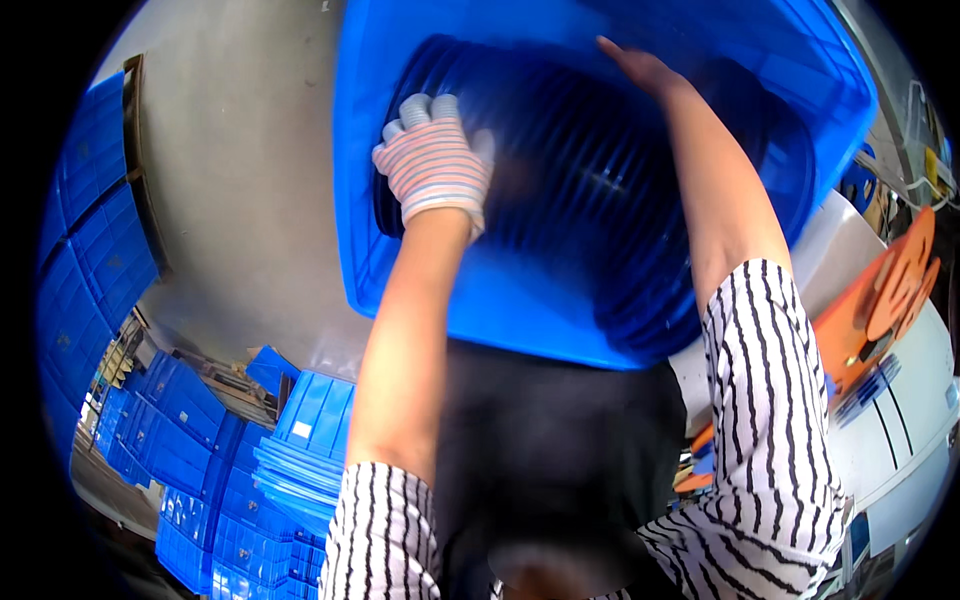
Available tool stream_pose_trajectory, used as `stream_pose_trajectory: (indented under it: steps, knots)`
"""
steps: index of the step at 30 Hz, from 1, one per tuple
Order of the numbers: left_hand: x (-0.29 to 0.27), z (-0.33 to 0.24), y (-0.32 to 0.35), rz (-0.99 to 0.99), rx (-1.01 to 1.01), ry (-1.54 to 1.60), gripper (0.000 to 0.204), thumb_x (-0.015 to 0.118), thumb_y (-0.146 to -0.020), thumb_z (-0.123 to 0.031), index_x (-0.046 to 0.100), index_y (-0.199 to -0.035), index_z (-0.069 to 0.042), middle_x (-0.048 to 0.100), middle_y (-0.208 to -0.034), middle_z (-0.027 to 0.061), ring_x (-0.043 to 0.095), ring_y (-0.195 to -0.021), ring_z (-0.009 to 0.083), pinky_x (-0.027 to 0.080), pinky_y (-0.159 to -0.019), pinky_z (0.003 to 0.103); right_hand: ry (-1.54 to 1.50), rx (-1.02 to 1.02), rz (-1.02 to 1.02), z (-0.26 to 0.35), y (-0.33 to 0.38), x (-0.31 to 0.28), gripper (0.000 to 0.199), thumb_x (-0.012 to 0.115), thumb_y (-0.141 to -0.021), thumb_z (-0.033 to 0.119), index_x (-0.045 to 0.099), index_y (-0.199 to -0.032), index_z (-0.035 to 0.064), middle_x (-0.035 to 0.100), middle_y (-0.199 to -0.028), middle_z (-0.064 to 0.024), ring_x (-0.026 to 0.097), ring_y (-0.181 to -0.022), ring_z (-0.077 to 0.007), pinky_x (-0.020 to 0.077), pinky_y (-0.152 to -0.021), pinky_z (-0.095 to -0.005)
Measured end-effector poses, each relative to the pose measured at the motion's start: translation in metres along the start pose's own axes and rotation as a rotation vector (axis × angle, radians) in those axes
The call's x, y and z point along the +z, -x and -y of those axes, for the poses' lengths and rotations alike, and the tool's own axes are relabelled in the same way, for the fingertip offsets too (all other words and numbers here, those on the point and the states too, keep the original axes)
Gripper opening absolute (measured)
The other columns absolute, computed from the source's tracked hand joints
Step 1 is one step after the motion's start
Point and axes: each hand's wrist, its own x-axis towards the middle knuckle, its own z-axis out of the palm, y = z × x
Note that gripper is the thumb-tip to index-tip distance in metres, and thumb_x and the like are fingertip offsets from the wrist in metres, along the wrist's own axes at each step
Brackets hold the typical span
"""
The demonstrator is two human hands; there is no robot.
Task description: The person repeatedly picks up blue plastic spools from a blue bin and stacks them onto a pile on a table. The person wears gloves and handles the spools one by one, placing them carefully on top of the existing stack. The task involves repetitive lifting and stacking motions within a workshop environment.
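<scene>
A blue plastic bin (350,200) holds a row of dark blue, round, rimmed pieces (560,150) lying on their sides and nested together. Their exact kind is unclear, and some are smeared by motion. My left hand (432,160), in a white knit glove with orange and grey stripes, lies over the left end of the row, fingers stretched and apart. My right hand (648,75), which looks bare, reaches over the row farther right. One of its digits points out to the left; the other fingers are mostly hidden.
Stacked blue bins (310,430) stand at the lower left, with more blue panels (95,180) along the far left. Grey floor (240,150) lies left of my bin. An orange shape (880,290) and a white surface (900,410) are on the right.
</scene>
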Motion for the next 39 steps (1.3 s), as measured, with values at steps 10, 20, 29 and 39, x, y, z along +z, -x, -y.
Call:
stream_pose_trajectory:
  steps: [10, 20, 29, 39]
  knots:
    - [0.026, 0.002, 0.081, -0.206, -0.055, 0.235, 0.03, 0.068, -0.079, -0.021, 0.064, -0.106, -0.009, 0.055, -0.125, 0.0167, 0.048, -0.119, 0.0403, 0.042, -0.095, 0.051, -0.522, -0.116, 0.343, 0.027, 0.072, 0.029, 0.056, 0.062, -0.09, 0.041, 0.052, -0.137, 0.0126, 0.052, -0.139, -0.0114, 0.042, -0.133, -0.0214, 0.0288, -0.111, -0.0338]
    - [-0.054, 0.088, 0.129, -0.317, 0.028, 0.204, 0.069, 0.067, -0.08, -0.03, 0.042, -0.141, -0.009, 0.025, -0.152, 0.0243, 0.02, -0.14, 0.0485, 0.017, -0.112, 0.064, 0.372, -0.346, -0.997, -0.018, 0.28, -0.064, 0.057, 0.066, -0.089, 0.033, 0.049, -0.137, 0.0074, 0.05, -0.139, -0.0183, 0.043, -0.133, -0.0339, 0.0325, -0.11, -0.0431]
    - [-0.046, 0.098, -0.061, 0.403, -0.257, 0.82, 0.06, 0.067, -0.085, -0.036, 0.053, -0.131, 0.001, 0.062, -0.123, 0.0201, 0.059, -0.111, 0.0305, 0.043, -0.099, 0.037, -1.373, 0.393, -0.549, -0.085, 0.26, -0.026, 0.058, 0.071, -0.087, 0.029, 0.051, -0.129, -0.0063, 0.061, -0.12, -0.0176, 0.059, -0.107, -0.0271, 0.0469, -0.093, -0.0395]
    - [-0.047, 0.156, 0.09, 0.134, -0.41, 1.249, 0.052, 0.073, -0.077, -0.012, 0.057, -0.125, 0.001, 0.066, -0.11, 0.0126, 0.062, -0.095, 0.0219, 0.049, -0.088, 0.035, -1.384, 0.343, -0.891, -0.039, 0.408, 0.049, 0.042, 0.068, -0.086, 0.009, 0.056, -0.125, -0.0011, 0.062, -0.116, -0.0081, 0.058, -0.105, -0.0209, 0.0423, -0.097, -0.0357]
